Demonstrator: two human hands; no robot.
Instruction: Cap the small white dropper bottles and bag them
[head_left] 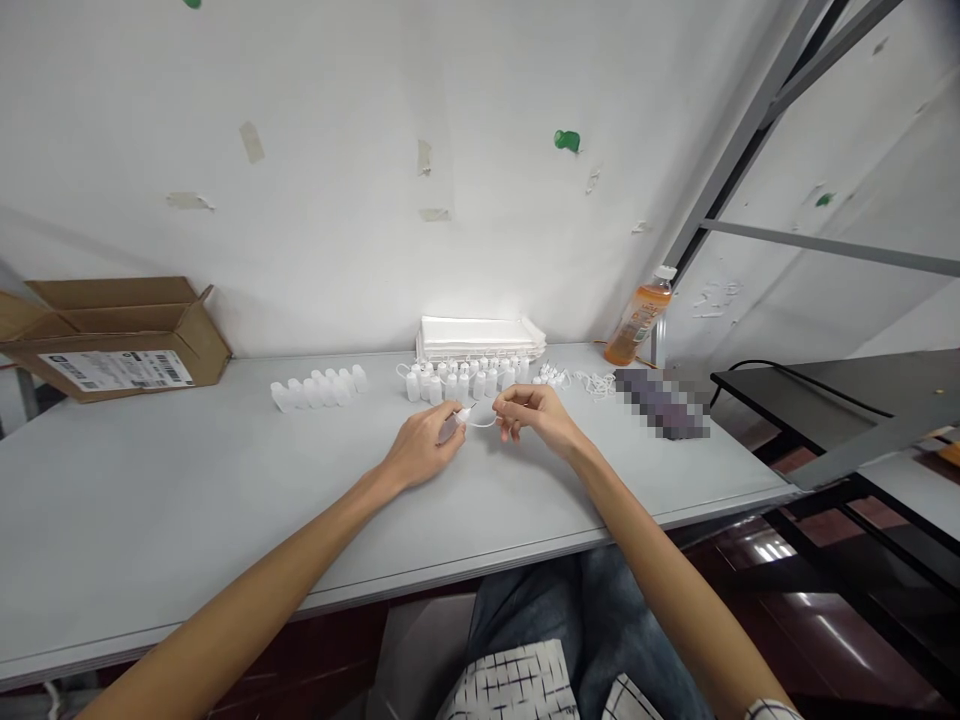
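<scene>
My left hand [421, 447] is closed around a small translucent squeeze bottle [448, 429], tilted with its white top and thin dark needle tip toward the right. A thin white cord [482, 424] curves from the bottle's neck over to my right hand [541, 412]. Thumb and index finger of that hand are pinched at the cord's end, the other fingers curled loosely below. Just beyond both hands stand rows of similar capped bottles [465, 386]. Small white needle-tipped tops [552, 376] lie to their right, beside a tangle of white cords [596, 384].
Several uncapped bottles [319, 390] lie in a row at left, near an open cardboard box [120, 345]. Behind the capped bottles is a stack of white trays [480, 335]. An orange drink bottle [639, 318] and a pixelated dark object [664, 404] are at right.
</scene>
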